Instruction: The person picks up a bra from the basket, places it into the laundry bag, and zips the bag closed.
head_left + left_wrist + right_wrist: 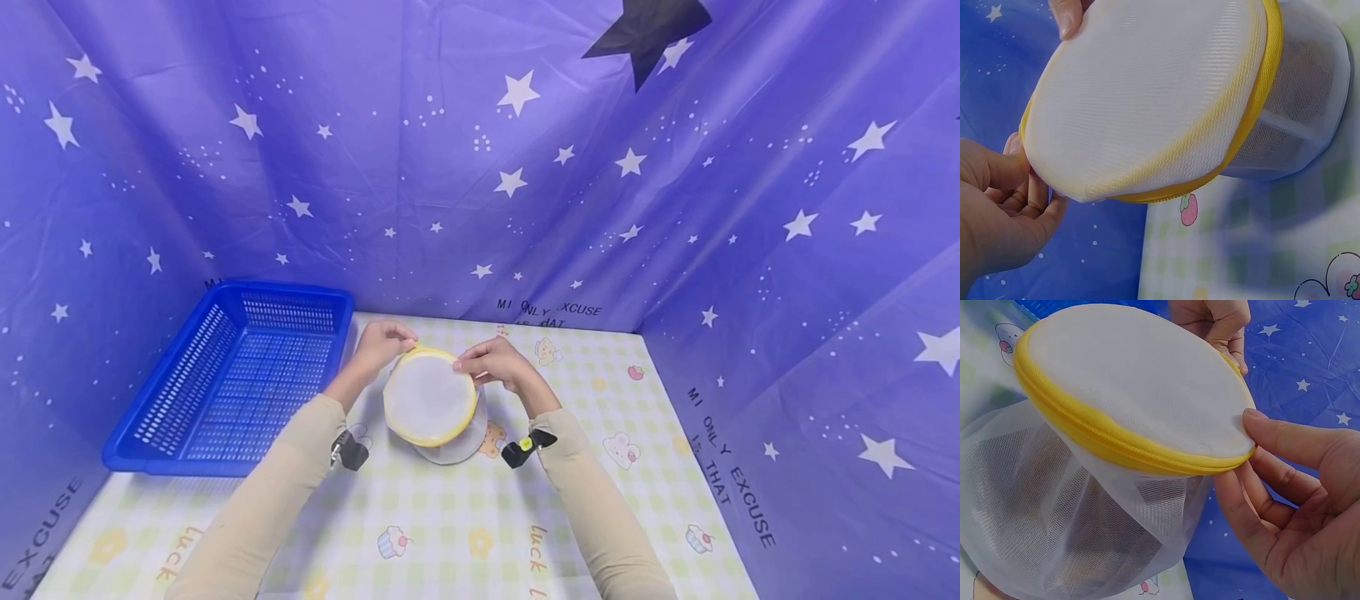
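Note:
Both hands are on a round white mesh laundry bag [429, 398] with a yellow zipper band [1104, 447] round its top. My left hand [382, 343] pinches the bag's far-left rim between thumb and fingers. On the right rim, my right hand [495, 363] grips the edge, thumb on the white top and fingers beneath, as the right wrist view shows. The top tilts toward me. Below it hangs the see-through mesh body [1054, 512], creased on one side, with its base at the table. The zipper looks closed along the part that shows.
To the left stands a blue perforated plastic basket [273, 367], with no contents showing. A checked tablecloth [450, 508] with cartoon prints covers the table. Behind and to both sides hangs a blue-purple curtain [420, 167] with stars.

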Demonstrator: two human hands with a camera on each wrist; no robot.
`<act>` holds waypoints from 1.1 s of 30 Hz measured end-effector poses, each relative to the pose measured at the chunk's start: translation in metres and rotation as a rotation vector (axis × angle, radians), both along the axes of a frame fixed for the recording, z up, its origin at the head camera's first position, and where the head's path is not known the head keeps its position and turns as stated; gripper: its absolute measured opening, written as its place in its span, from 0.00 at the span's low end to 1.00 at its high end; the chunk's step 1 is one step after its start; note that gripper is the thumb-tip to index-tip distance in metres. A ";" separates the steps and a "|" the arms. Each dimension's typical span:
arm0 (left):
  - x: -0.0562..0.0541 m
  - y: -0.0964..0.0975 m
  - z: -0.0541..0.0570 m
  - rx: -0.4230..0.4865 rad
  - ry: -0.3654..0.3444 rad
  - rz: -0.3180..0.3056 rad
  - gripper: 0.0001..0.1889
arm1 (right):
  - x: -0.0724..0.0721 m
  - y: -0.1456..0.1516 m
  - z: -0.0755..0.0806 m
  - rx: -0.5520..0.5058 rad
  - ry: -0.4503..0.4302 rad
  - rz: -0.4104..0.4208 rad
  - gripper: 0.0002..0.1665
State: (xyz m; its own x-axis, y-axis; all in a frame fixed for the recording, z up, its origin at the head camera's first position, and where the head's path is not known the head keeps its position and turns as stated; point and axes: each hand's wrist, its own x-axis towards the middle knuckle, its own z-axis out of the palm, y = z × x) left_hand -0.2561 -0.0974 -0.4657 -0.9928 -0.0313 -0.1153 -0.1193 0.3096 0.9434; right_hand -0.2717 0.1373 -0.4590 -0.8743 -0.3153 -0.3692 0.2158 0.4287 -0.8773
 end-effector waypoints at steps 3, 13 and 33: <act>0.001 0.001 0.000 0.007 0.013 -0.004 0.04 | -0.001 0.000 -0.001 -0.008 0.010 -0.003 0.14; 0.001 0.007 -0.003 0.019 0.043 -0.012 0.06 | -0.003 -0.006 0.002 0.005 0.055 0.010 0.15; 0.000 0.011 -0.005 0.004 0.013 -0.021 0.06 | -0.003 -0.015 0.006 0.031 0.044 0.007 0.13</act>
